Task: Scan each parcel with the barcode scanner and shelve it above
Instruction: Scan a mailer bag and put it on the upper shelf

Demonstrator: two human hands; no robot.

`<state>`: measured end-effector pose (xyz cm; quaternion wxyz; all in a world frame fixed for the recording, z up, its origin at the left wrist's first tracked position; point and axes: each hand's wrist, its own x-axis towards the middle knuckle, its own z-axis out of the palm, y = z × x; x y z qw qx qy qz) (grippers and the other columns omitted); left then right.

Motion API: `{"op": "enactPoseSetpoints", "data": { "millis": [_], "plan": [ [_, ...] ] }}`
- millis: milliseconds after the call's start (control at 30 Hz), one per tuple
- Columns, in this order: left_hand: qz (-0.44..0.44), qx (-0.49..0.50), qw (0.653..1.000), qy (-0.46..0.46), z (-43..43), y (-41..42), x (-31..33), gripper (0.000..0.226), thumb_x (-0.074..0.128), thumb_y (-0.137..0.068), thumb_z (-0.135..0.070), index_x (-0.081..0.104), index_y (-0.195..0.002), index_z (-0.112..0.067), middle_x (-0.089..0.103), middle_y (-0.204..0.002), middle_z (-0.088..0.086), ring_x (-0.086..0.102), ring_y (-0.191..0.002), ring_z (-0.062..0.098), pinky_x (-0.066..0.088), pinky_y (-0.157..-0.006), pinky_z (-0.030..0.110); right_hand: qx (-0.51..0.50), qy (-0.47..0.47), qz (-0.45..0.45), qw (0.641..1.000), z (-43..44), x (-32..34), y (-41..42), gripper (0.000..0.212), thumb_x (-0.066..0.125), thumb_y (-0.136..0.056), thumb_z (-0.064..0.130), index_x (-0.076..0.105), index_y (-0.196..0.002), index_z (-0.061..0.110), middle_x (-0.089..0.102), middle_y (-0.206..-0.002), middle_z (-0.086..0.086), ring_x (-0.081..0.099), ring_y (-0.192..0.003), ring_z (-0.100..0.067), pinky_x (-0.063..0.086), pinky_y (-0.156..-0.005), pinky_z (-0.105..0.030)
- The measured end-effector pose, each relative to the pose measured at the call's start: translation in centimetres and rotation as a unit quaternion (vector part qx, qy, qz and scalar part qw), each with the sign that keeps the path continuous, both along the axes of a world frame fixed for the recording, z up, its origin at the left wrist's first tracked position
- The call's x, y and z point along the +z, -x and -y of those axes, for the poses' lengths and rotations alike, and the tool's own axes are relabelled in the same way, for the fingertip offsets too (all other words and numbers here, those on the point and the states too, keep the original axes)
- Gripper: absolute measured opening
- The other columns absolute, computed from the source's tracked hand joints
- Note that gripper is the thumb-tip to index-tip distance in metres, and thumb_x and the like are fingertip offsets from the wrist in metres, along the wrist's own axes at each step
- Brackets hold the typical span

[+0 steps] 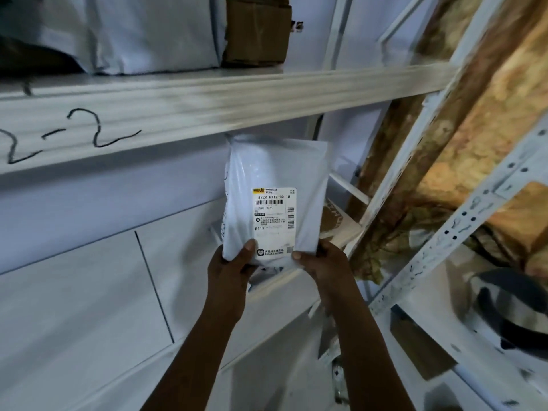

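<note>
A white plastic mailer parcel with a printed shipping label stands upright in mid-air, its top edge just under the white shelf beam. My left hand grips its lower left corner, thumb on the front. On the lower right corner my right hand pinches the bag, thumb beside the label. The beam carries the handwritten mark "2-2". No barcode scanner shows in the head view.
On the shelf above lie white bagged parcels and a brown cardboard box. A perforated white upright runs diagonally at right, with a brown board behind it. A dark bundle sits at the far right.
</note>
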<state>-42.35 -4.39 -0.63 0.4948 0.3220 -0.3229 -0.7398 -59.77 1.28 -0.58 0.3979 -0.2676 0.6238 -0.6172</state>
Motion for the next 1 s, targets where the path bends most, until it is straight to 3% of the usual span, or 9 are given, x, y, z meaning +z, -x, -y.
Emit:
{"op": "enactPoseSetpoints", "data": {
  "millis": [133,300,500,600,700,900,1000],
  "plan": [
    [-0.008,0.024,1.000,-0.013,0.8,2.7,0.6,0.041,0.067,-0.096,-0.008,0.059,-0.135,-0.001,0.073,-0.124,0.019,0.072,-0.113,0.039,0.060,-0.093,0.049,0.016,0.009,0.004,1.000,1.5,0.9,2.6,0.039,0.078,-0.080,-0.006,0.072,-0.117,0.003,0.078,-0.109,-0.010,0.074,-0.102,-0.033,0.061,-0.089,-0.045],
    [0.003,0.057,0.998,-0.015,1.2,4.4,1.2,0.041,0.070,-0.096,-0.010,0.062,-0.135,0.001,0.073,-0.124,0.020,0.071,-0.113,0.039,0.061,-0.093,0.047,0.052,0.027,0.047,0.997,1.4,2.5,3.9,0.032,0.073,-0.083,-0.012,0.071,-0.109,0.006,0.079,-0.100,-0.007,0.077,-0.090,-0.023,0.059,-0.069,-0.026],
    [0.002,0.100,0.995,-0.022,-0.2,6.2,1.5,0.043,0.073,-0.093,-0.010,0.062,-0.133,0.000,0.073,-0.124,0.018,0.072,-0.113,0.035,0.063,-0.083,0.035,0.085,0.029,0.040,0.995,1.5,2.7,6.4,0.044,0.076,-0.079,-0.010,0.069,-0.120,0.005,0.077,-0.113,-0.011,0.072,-0.108,-0.032,0.058,-0.088,-0.040],
    [0.008,0.133,0.991,-0.021,-1.8,6.4,1.8,0.043,0.074,-0.092,-0.011,0.063,-0.133,-0.002,0.075,-0.122,0.015,0.073,-0.111,0.031,0.062,-0.080,0.032,0.116,0.011,0.044,0.992,0.9,2.7,6.6,0.042,0.077,-0.079,-0.009,0.070,-0.118,0.006,0.078,-0.111,-0.007,0.073,-0.106,-0.028,0.058,-0.085,-0.036],
    [0.004,0.163,0.986,-0.033,-4.0,6.7,2.6,0.040,0.074,-0.092,-0.011,0.064,-0.130,-0.005,0.076,-0.120,0.014,0.074,-0.110,0.032,0.063,-0.083,0.036,0.148,0.020,0.046,0.988,-0.2,4.0,7.0,0.036,0.073,-0.081,-0.013,0.072,-0.103,0.015,0.080,-0.099,0.000,0.076,-0.092,-0.017,0.060,-0.075,-0.028],
    [0.003,0.205,0.979,-0.011,-8.4,6.0,3.7,0.040,0.073,-0.091,-0.008,0.064,-0.130,-0.004,0.074,-0.122,0.017,0.074,-0.109,0.033,0.061,-0.087,0.039,0.169,0.040,0.054,0.983,-2.8,3.9,5.9,0.038,0.076,-0.077,-0.011,0.074,-0.106,0.013,0.080,-0.102,-0.002,0.073,-0.096,-0.022,0.057,-0.079,-0.032],
    [0.005,0.221,0.975,0.004,-10.7,5.4,3.6,0.040,0.073,-0.093,-0.009,0.064,-0.132,-0.006,0.072,-0.127,0.016,0.070,-0.116,0.033,0.058,-0.095,0.041,0.189,0.057,0.053,0.979,-4.3,4.2,5.1,0.034,0.075,-0.078,-0.012,0.075,-0.101,0.014,0.079,-0.104,-0.005,0.073,-0.098,-0.024,0.058,-0.088,-0.038]
  ]
}}
